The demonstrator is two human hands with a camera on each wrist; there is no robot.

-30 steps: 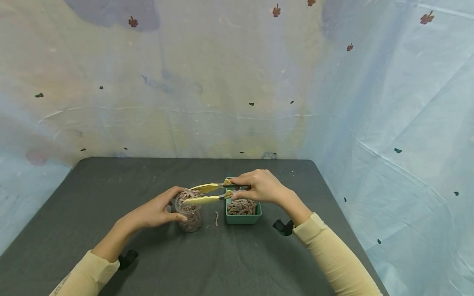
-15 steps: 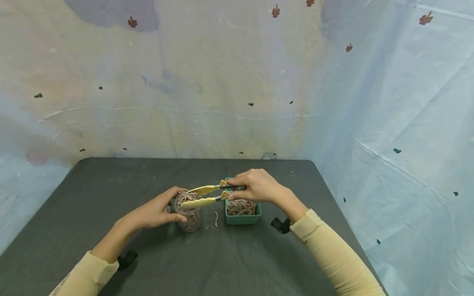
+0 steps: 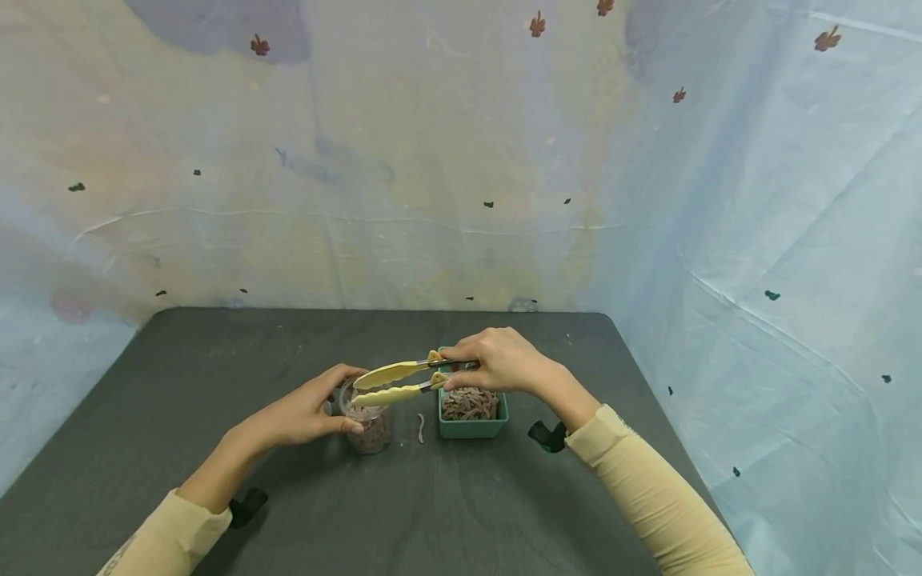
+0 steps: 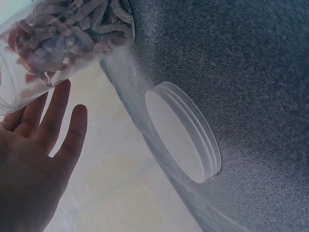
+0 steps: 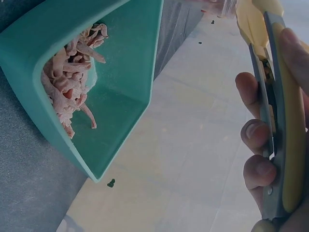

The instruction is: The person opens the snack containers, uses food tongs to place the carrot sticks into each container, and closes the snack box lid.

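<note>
My left hand (image 3: 333, 405) grips a clear jar (image 3: 371, 432) that stands on the dark table (image 3: 446, 512). The jar (image 4: 53, 38) is packed with brownish-pink worm-like pieces. My right hand (image 3: 467, 370) grips yellow tongs (image 3: 389, 394) whose tips sit over the jar's mouth, slightly apart; I see nothing between them. The fingers (image 5: 256, 130) curl round the tongs (image 5: 277, 101) near the hinge. Under that hand stands a teal tub (image 3: 471, 426) holding more pieces (image 5: 72, 92). One loose piece (image 3: 421, 426) lies between jar and tub.
A clear lid (image 4: 183, 137) lies flat on the table beside the jar. Pale printed sheets (image 3: 756, 240) hang behind and to the right of the table. The table's right edge (image 3: 670, 432) runs close to the right forearm.
A clump of pieces showed between the tong tips above the jar a second ago; now it is gone from there. The right hand and tongs have shifted slightly left. The left hand has stayed put.
</note>
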